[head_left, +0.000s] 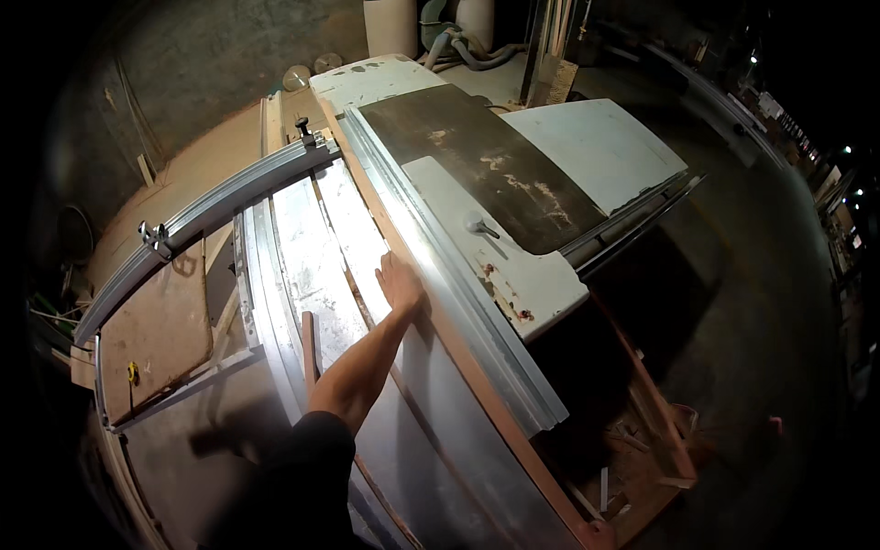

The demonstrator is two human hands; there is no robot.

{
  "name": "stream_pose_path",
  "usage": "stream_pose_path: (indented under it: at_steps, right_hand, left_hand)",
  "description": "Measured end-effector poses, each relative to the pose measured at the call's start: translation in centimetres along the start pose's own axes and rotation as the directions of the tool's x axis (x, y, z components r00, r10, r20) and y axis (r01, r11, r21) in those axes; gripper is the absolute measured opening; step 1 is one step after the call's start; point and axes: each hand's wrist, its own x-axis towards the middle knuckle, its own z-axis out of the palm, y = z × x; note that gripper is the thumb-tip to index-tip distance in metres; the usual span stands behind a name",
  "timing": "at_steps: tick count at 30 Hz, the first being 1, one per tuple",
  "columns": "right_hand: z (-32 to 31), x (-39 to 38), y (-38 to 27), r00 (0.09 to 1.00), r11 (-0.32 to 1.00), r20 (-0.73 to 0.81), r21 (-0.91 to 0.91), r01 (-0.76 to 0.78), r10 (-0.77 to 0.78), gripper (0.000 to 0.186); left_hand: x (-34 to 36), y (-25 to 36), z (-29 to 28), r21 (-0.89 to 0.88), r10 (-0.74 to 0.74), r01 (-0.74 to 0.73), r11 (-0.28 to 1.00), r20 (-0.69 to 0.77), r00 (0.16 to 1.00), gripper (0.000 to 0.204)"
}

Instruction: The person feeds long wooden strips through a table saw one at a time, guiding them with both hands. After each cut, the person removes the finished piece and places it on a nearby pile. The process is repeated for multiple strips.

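Note:
A long, narrow wooden strip (463,367) lies along the silver metal fence (440,266) of a table saw. My left hand (401,282), reaching forward from a black sleeve, is closed over the left edge of the strip about midway along it. At the strip's near end, low in the picture, my right hand (598,535) is closed on the wood; most of that hand is cut off by the frame. Under my left forearm a short wooden stick (309,341) lies on the shiny metal sliding table (316,266).
A metal crosscut fence (206,206) with a black knob spans the left side. A brown board (151,335) carries a small yellow-and-black tool (134,372). Right of the fence is the worn saw top (486,170) with a lever (480,225). Wood offcuts (632,435) lie lower right.

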Motion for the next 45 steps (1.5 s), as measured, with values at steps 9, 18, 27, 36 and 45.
stream_pose_path:
  at_steps: [9, 18, 27, 36, 45]
  right_hand:
    - [4.7, 4.8, -1.8, 0.995, 0.995, -0.065, -0.069, 0.072, -0.077, 0.034]
    - [3.7, 2.9, -12.6, 1.000, 0.998, 0.002, -0.055, 0.007, -0.006, 0.069]
    - [-7.1, -8.6, 9.9, 0.950, 0.894, 0.030, -0.349, -0.281, 0.311, 0.065]
    - [-1.2, -9.8, 20.8, 0.920, 0.942, -0.212, 0.134, -0.308, 0.331, 0.046]
    - [-3.6, -7.9, 3.3, 0.988, 0.977, -0.084, -0.159, -0.145, 0.133, 0.047]
  left_hand:
    - [-4.9, 3.7, 3.6, -0.266, 0.001, 0.045, 0.963, 0.169, 0.986, 0.044]
    - [0.8, -1.8, 0.4, 0.383, 0.089, -0.188, 0.904, 0.260, 0.961, 0.021]
    - [1.2, -3.1, 1.5, 0.108, -0.024, -0.036, 0.993, 0.502, 0.864, 0.031]
    - [0.2, 9.4, -2.3, -0.090, -0.211, 0.238, 0.967, 0.240, 0.948, 0.034]
    - [-0.4, 3.6, -4.1, 0.158, -0.005, -0.022, 0.987, 0.168, 0.986, 0.032]
